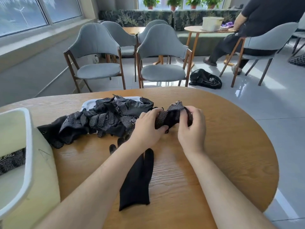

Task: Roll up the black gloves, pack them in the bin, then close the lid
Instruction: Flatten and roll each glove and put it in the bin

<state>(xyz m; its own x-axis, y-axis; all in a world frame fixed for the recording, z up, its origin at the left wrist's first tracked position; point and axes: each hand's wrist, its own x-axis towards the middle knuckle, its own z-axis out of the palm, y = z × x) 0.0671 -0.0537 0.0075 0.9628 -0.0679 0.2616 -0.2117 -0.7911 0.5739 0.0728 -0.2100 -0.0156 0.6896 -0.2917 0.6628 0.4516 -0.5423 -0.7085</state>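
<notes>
Glove [171,116] gripped at both ends by left hand [148,126], right hand [192,128], fingers curled for rolling; bin [28,146] kept near.

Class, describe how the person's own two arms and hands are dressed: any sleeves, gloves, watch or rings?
Both forearms are bare up to the frame edge, with no sleeves in view. The left hand and right hand wear no gloves. No watch, bracelet or ring shows on either wrist or on the fingers.

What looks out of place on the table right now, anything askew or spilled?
The loose gloves sprawl in a heap over the white lid, spilling off it toward the bin, so the lid is partly buried. One plain glove lies flat between the forearms. Nothing looks damaged.
</notes>
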